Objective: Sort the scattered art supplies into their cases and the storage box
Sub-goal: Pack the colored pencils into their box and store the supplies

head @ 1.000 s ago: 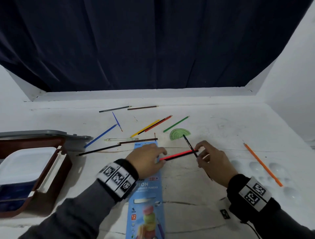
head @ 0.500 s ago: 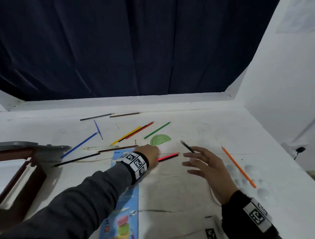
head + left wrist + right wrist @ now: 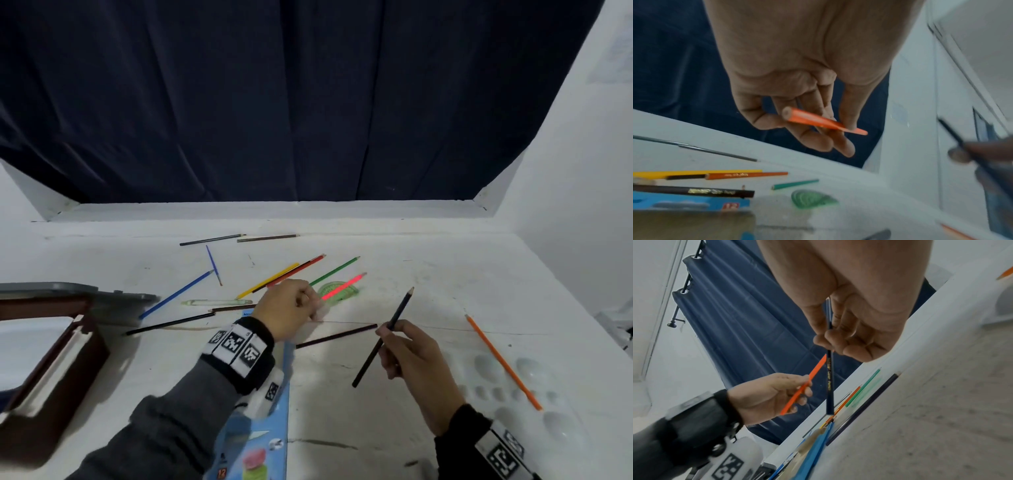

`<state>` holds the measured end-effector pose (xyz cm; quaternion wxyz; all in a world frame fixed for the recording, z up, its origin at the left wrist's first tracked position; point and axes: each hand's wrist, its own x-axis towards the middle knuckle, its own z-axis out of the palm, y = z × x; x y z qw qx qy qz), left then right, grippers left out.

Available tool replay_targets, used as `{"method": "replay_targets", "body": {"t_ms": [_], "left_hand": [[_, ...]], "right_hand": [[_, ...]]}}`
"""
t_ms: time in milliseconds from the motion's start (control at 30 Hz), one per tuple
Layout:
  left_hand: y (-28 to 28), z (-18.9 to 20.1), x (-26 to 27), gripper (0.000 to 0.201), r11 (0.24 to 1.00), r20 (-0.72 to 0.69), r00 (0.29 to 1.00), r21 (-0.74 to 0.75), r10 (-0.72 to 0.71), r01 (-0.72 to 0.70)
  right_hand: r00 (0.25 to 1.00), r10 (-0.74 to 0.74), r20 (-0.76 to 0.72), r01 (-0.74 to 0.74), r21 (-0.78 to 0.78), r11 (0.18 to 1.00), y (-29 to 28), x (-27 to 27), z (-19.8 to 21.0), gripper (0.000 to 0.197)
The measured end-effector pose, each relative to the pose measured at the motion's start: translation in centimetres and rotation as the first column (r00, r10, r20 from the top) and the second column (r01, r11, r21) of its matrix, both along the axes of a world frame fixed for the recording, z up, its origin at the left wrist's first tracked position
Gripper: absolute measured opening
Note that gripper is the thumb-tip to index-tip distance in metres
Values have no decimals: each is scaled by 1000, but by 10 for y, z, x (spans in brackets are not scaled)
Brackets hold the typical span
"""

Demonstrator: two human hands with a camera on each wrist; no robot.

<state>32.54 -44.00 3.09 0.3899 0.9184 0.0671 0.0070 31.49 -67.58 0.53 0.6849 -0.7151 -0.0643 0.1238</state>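
Just beyond the flat blue cardboard pencil case (image 3: 260,421), the left hand (image 3: 286,313) pinches a bright red-orange pencil (image 3: 342,287); right of it, the right hand (image 3: 409,359) pinches a dark pencil (image 3: 383,339). Either loose fingertip grip could drop one.

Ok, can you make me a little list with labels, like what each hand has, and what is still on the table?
left hand: holds a bright red-orange pencil, lifted off the table
right hand: pinches a dark pencil, tip pointing up and away
pencil case: blue, flat on the table under the left arm
still loose on the table: yellow, green, blue, orange and several dark pencils
other loose thing: green protractor, beside the left hand
storage box: open, at the left edge
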Motion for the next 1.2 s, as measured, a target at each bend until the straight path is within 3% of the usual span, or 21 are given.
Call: {"method": "replay_targets", "body": {"t_ms": [133,333,533,600,733,900,967,1100,1200], "left_hand": [[26,10,-49,13,955,77,992,-289,99,-72],[76,-8,-100,9,927,157,978,-368,137,-71],[101,-26,-106,10,925,61,993,-374,98,-68],[105,-32,-100,12,940,-10,999,-339,44,-45],[110,-43,-84,21,991,-79,995,-127,-63,53],[115,-49,-66,19,982,-112,982,93,-155,165],[116,-50,-61,17,982,-91,987,125,-133,144],[117,-48,-53,7,998,-24,1000,-55,-10,9],[116,-46,-46,8,972,-29,1000,-235,0,-7]], "right_hand": [[999,40,-1,-40,11,999,25,2,1,21],[988,156,6,-156,-15,988,78,2,4,21],[961,276,14,-273,-105,956,129,4,-1,25],[952,305,-15,-303,-171,938,142,9,-5,26],[932,359,-54,-357,-318,879,162,17,-15,29],[909,416,-32,-388,-430,815,172,22,-26,28],[903,429,-9,-380,-478,792,173,21,-29,27],[912,410,7,-361,-463,810,175,16,-27,20],[919,392,35,-333,-460,823,175,11,-23,18]]}}
